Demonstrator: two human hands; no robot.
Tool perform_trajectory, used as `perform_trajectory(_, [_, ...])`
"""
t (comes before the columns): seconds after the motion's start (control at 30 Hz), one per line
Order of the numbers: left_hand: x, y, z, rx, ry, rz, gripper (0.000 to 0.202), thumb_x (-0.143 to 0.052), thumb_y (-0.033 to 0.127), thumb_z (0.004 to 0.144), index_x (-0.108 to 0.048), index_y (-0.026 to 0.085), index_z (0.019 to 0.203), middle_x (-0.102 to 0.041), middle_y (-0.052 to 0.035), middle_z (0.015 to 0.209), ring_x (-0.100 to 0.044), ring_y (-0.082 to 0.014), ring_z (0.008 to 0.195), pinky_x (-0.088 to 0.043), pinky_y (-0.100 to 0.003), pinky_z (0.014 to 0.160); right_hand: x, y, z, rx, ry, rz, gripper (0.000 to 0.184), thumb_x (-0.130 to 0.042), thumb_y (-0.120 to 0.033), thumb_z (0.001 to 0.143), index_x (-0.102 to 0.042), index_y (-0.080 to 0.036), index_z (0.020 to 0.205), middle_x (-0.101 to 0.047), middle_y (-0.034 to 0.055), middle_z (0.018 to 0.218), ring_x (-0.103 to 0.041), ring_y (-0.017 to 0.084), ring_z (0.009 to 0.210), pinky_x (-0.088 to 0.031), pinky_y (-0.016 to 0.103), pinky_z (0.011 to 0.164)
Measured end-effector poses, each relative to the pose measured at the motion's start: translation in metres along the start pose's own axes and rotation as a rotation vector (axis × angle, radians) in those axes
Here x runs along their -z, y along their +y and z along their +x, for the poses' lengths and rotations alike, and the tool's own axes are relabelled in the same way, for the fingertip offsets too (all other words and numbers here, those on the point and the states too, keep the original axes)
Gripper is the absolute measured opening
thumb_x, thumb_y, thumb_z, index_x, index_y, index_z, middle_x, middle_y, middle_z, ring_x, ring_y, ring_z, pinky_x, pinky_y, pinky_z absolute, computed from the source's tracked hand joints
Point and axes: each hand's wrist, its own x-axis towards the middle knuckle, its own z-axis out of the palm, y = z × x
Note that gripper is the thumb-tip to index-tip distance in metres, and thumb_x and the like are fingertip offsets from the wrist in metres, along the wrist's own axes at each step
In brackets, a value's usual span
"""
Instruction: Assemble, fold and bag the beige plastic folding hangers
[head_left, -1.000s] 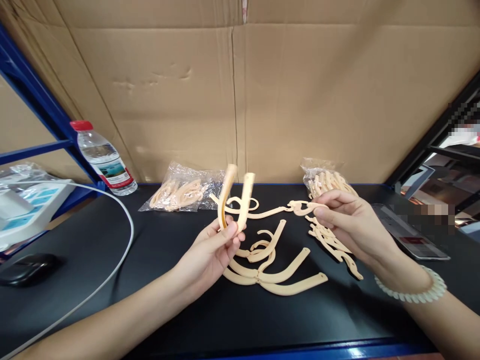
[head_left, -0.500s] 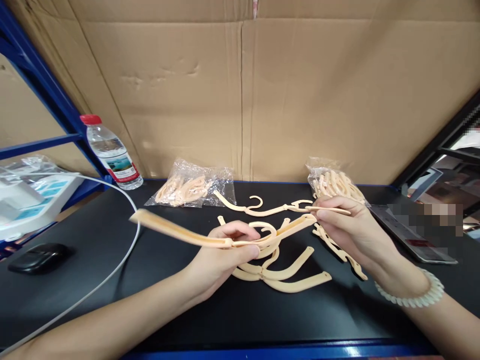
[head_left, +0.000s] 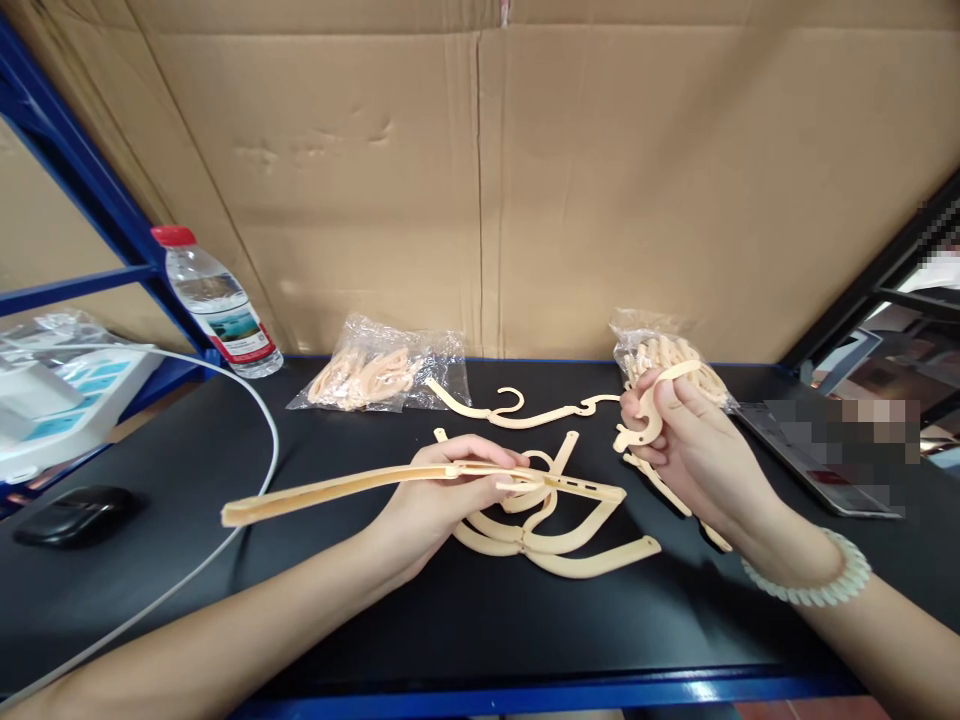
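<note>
My left hand (head_left: pixel 442 505) is closed around the middle of a cream folding clothes hanger (head_left: pixel 330 488). One arm of it points left and the other right, with the slotted edge turned up. Between thumb and fingers, my right hand (head_left: pixel 701 440) pinches a curved, hook-shaped plastic piece (head_left: pixel 649 412) of the same colour, apart from the hanger. Below my left hand, several more hangers (head_left: pixel 600 566) lie overlapping on the black table. Another hanger (head_left: pixel 529 418) lies farther back. Small loose plastic pieces (head_left: pixel 660 486) rest partly hidden under my right hand.
Two clear bags of plastic parts, a left one (head_left: pixel 367 375) and a right one (head_left: pixel 664 352), lie by the cardboard wall (head_left: pixel 360 200). At left are a water bottle (head_left: pixel 225 315), a black mouse (head_left: pixel 75 515), a white cable (head_left: pixel 274 430) and a power strip (head_left: pixel 90 400). A tablet-like device (head_left: pixel 817 470) lies right.
The hanger in my left hand has turned, its left end dropping and its right end tilting down. My right hand has moved slightly away from the hanger's end and rotated the hook-shaped piece upright.
</note>
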Motion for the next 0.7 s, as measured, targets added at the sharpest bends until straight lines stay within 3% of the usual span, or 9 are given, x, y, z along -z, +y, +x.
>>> perform_trajectory(0.13, [0.0003, 0.0005, -0.0001, -0.010, 0.045, 0.035, 0.013, -0.083, 0.016, 0.069, -0.071, 0.016, 0.073, -0.077, -0.0044, 0.088, -0.071, -0.0137, 0.078, -0.055, -0.021, 0.072, -0.0042, -0.0005, -0.0046, -0.037, -0.039, -0.006, 0.015, -0.050, -0.043, 0.097, -0.052, -0.028, 0.094, -0.061, -0.0017, 0.073, -0.027, 0.007, 0.044, -0.021, 0.020, 0.040])
perform_trajectory(0.2, [0.0005, 0.0004, -0.0007, -0.016, 0.062, 0.065, 0.013, -0.083, 0.017, 0.068, -0.071, 0.015, 0.074, -0.077, -0.0040, 0.084, -0.071, -0.0129, 0.074, -0.055, -0.020, 0.070, -0.0052, -0.0003, -0.0065, -0.045, -0.077, -0.025, 0.016, -0.049, -0.045, 0.097, -0.052, -0.029, 0.098, -0.061, -0.0020, 0.071, -0.030, 0.007, 0.044, -0.024, 0.021, 0.041])
perform_trajectory(0.43, [0.0026, -0.0012, 0.0010, 0.008, 0.060, 0.109, 0.012, -0.082, 0.017, 0.070, -0.076, 0.015, 0.080, -0.076, -0.0028, 0.075, -0.070, -0.0116, 0.069, -0.056, -0.016, 0.067, -0.0045, 0.0005, -0.0101, -0.105, -0.215, -0.063, 0.024, -0.074, -0.026, 0.083, -0.068, -0.024, 0.107, -0.062, 0.0000, 0.085, -0.051, 0.009, 0.069, -0.043, 0.020, 0.060])
perform_trajectory(0.53, [0.0030, -0.0012, 0.0028, 0.013, 0.074, 0.102, 0.013, -0.083, 0.019, 0.069, -0.077, 0.015, 0.080, -0.077, -0.0033, 0.080, -0.071, -0.0121, 0.069, -0.058, -0.016, 0.068, -0.0031, 0.0019, -0.0108, -0.132, -0.181, -0.068, 0.029, -0.076, -0.028, 0.081, -0.071, -0.025, 0.109, -0.070, 0.0045, 0.102, -0.060, 0.012, 0.084, -0.049, 0.024, 0.073])
perform_trajectory(0.6, [0.0033, -0.0007, 0.0037, 0.010, 0.092, 0.117, 0.014, -0.083, 0.019, 0.069, -0.077, 0.014, 0.081, -0.078, -0.0039, 0.080, -0.071, -0.0123, 0.068, -0.058, -0.017, 0.067, -0.0014, 0.0035, -0.0095, -0.127, -0.136, -0.043, 0.022, -0.075, -0.032, 0.082, -0.073, -0.026, 0.103, -0.069, 0.0063, 0.112, -0.062, 0.016, 0.097, -0.050, 0.027, 0.081])
perform_trajectory(0.7, [0.0043, -0.0005, 0.0045, -0.004, 0.110, 0.152, 0.014, -0.082, 0.019, 0.070, -0.077, 0.013, 0.081, -0.077, -0.0043, 0.075, -0.072, -0.0128, 0.067, -0.059, -0.016, 0.064, 0.0012, 0.0059, -0.0061, -0.134, -0.076, 0.001, 0.015, -0.071, -0.038, 0.085, -0.073, -0.025, 0.092, -0.069, 0.0053, 0.113, -0.061, 0.019, 0.110, -0.051, 0.024, 0.075])
